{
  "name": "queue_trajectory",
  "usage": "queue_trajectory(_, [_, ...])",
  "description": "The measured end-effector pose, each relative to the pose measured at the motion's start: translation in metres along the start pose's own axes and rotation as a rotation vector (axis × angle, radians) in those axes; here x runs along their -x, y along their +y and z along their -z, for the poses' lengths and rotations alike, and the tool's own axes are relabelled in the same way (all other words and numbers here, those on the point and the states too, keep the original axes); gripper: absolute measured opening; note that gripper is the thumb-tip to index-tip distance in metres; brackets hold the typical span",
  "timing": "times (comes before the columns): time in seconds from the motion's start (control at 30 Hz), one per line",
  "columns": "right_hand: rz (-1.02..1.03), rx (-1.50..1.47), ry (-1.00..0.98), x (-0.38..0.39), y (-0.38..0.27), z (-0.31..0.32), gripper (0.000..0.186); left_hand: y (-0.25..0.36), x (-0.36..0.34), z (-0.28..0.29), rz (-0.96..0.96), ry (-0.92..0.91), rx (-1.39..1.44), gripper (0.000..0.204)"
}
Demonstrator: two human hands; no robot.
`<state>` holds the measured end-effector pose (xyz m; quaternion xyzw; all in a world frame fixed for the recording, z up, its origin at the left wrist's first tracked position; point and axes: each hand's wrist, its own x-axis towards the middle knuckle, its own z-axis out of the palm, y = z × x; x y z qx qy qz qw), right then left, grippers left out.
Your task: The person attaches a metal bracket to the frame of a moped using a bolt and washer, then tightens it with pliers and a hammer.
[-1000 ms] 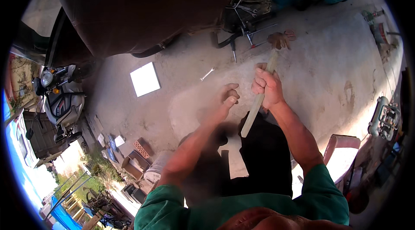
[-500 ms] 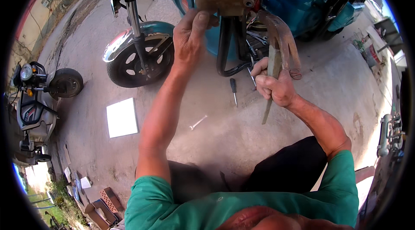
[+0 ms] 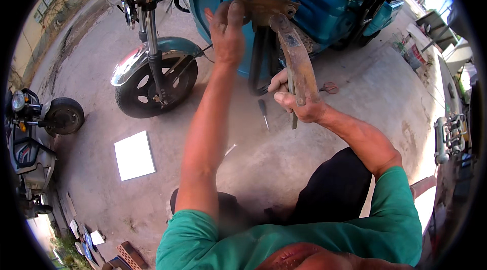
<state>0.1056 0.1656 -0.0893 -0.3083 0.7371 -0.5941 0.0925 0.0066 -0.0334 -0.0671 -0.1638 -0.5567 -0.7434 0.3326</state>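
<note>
My left hand (image 3: 228, 37) is closed on the left end of a rusty metal bracket (image 3: 266, 5), which has a round bushing at its right end. My right hand (image 3: 299, 105) grips a rusty claw hammer (image 3: 298, 64) by its flat, greenish-grey handle. The hammer's striking end overlaps the bracket's lower right edge; whether they touch I cannot tell. The claw hangs over my right fingers and partly hides them. Behind the hammer, a bent black tube (image 3: 255, 75) runs downward.
A teal vehicle (image 3: 317, 21) with a black front wheel (image 3: 156, 87) stands ahead. On the concrete lie a screwdriver (image 3: 263, 113), red-handled scissors (image 3: 331, 87), a wrench (image 3: 230, 150) partly behind my left forearm, and a white square panel (image 3: 134, 155). Another vehicle (image 3: 33, 143) stands at left.
The hammer has swung left and up, its striking end now over the bracket's lower edge. My left hand keeps its hold on the bracket. The whole view has shifted a little.
</note>
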Motion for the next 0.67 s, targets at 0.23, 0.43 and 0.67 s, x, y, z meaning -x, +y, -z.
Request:
queue_trajectory(0.23, [0.267,0.214,0.177,-0.027,0.003,-0.004,0.014,0.003,-0.003,-0.001,-0.012,-0.040,0.096,0.056])
queue_trajectory(0.43, [0.596,0.322,0.034,-0.034,-0.017,0.007,0.019,-0.005,-0.011,0.007,-0.047,-0.058,-0.011,0.056])
queue_trajectory(0.67, [0.333,0.322,0.399,-0.065,0.016,-0.014,0.014,-0.004,-0.009,0.003,0.012,-0.075,0.107,0.056])
